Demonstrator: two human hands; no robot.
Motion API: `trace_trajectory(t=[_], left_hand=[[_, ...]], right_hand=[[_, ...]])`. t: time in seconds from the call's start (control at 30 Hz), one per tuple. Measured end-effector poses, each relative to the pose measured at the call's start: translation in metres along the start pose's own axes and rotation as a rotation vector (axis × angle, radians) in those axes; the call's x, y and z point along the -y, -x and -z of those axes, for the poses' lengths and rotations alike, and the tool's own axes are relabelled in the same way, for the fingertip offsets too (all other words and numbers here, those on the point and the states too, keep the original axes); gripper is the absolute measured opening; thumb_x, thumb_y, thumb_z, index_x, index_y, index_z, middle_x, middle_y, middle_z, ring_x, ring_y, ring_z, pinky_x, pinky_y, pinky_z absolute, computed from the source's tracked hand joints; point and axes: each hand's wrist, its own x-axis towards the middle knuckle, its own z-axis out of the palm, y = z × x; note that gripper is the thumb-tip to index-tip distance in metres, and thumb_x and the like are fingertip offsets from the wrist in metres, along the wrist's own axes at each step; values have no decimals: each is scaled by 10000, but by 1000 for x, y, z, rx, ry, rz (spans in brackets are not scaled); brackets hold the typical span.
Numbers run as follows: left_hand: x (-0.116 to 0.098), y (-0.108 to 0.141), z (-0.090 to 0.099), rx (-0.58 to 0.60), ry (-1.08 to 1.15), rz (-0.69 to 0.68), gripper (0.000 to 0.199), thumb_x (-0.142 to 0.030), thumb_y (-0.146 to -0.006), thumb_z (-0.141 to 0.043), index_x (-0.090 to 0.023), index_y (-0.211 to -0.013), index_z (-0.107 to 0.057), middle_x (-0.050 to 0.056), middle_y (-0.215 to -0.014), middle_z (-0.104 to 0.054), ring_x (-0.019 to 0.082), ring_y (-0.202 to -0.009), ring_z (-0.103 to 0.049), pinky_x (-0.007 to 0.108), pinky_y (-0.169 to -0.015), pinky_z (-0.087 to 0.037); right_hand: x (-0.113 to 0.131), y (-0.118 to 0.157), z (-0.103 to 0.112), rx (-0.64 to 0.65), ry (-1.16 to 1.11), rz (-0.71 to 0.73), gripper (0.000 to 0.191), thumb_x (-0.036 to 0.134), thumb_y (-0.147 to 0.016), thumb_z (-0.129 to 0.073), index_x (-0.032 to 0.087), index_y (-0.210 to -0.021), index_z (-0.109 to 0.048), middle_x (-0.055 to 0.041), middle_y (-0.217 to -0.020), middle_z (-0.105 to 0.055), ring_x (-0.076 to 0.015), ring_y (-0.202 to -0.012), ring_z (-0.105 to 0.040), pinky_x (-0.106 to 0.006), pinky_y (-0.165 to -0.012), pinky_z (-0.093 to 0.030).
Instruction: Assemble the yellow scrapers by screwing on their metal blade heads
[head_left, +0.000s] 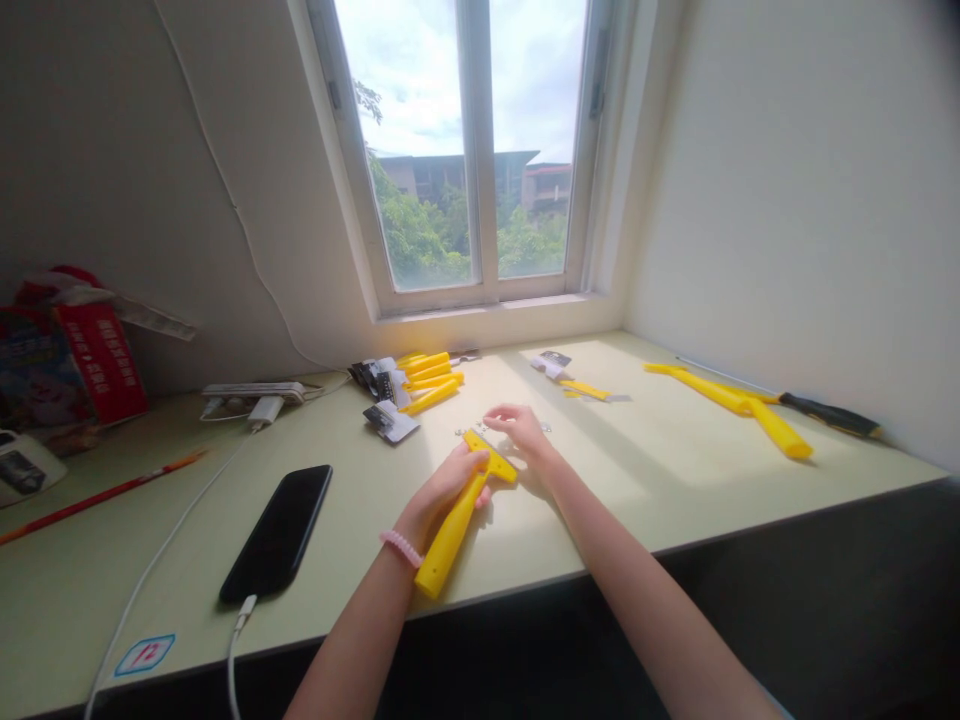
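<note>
My left hand (456, 476) is wrapped round the neck of a yellow scraper (452, 535), its wide head tilted up toward the back and its handle pointing toward me. Just beyond the scraper head, my right hand (517, 428) has its thumb and fingertips together over some small metal pieces (482, 427) on the table; whether anything is between the fingertips is too small to tell. Behind the hands lie several yellow-handled tools (435, 375) with black and white packaging (391, 422). Another small yellow tool (585, 389) with a label rests farther right.
A black phone (277, 535) on a white cable and a power strip (259, 393) are on the left of the table (600, 520). At the right lie a long yellow tool (724, 398) and a black-handled screwdriver (829, 414). A red stick (105, 495) lies far left.
</note>
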Motion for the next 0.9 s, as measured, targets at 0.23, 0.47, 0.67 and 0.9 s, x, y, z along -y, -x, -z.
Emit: trace_trajectory(t=[0.23, 0.47, 0.67, 0.9], left_hand=[[-1, -3, -2, 49, 39, -69, 282, -316, -826, -513, -168, -1065, -487, 19, -754, -592, 62, -375, -486, 183, -361, -348], [0, -7, 0, 61, 47, -44, 231, -287, -828, -482, -159, -1021, -478, -5, -685, -562, 69, -351, -487, 182, -338, -336], [-1, -9, -2, 108, 39, -73, 268, -242, -817, -459, -161, -1073, -471, 20, -729, -592, 75, -337, -488, 184, -321, -318], [-6, -5, 4, -243, 32, -146, 204, -331, -811, -506, -167, -930, -488, -16, -600, -538, 86, -360, -463, 193, -350, -344]], right_hand=[[9, 8, 0, 291, -227, 27, 57, 188, -587, -688, 192, -644, -693, -55, -813, -676, -186, -802, -610, -311, -750, -472], [1, 9, -1, 330, -316, -123, 157, 182, -557, -695, 191, -712, -677, -27, -743, -657, -169, -709, -599, -311, -685, -473], [-1, 10, -4, 424, -491, -210, 165, 161, -537, -695, 187, -684, -626, -13, -723, -639, -159, -688, -598, -297, -664, -486], [-8, 2, -8, 125, -289, -164, 150, 265, -698, -645, 196, -831, -652, -25, -832, -656, -147, -716, -586, -280, -677, -475]])
